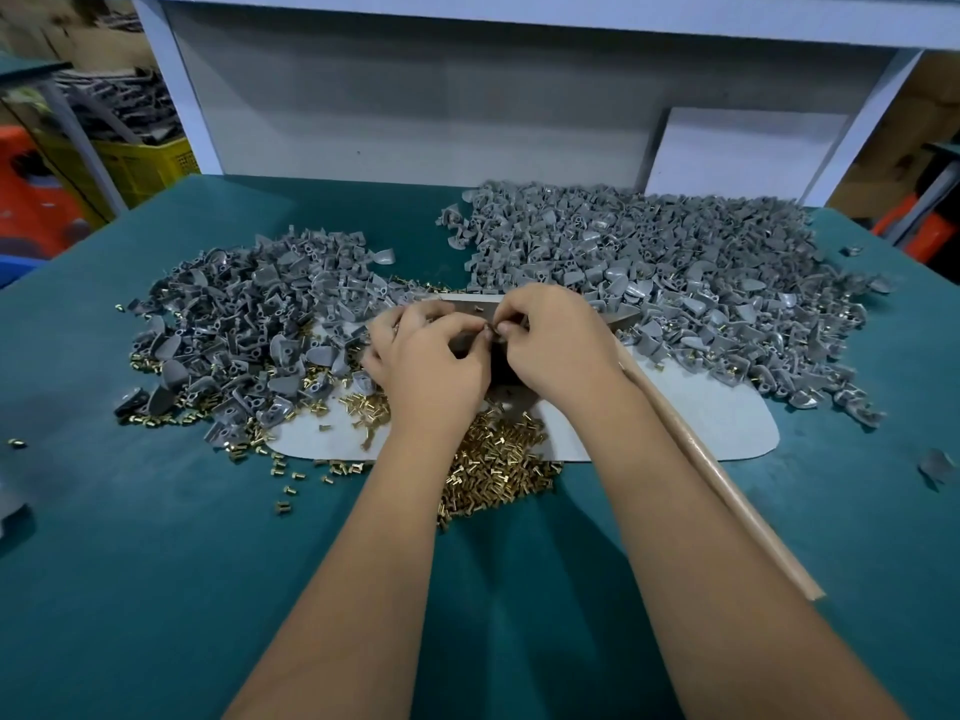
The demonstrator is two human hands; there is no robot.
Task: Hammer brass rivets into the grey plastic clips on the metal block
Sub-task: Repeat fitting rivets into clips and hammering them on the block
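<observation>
Both hands, left hand and right hand, pinch a small part at the metal block; seat the rivet squarely before hammering.

Teal counter as reference: grey mat lies flat on it, centre-right. White frame with grey back panel stands along counter's far edge. Yellow crate and orange object beyond far-left corner.

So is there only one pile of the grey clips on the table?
No, there are two piles: a left pile of grey clips and a bigger right pile of grey clips, with bare green table between them.
</observation>
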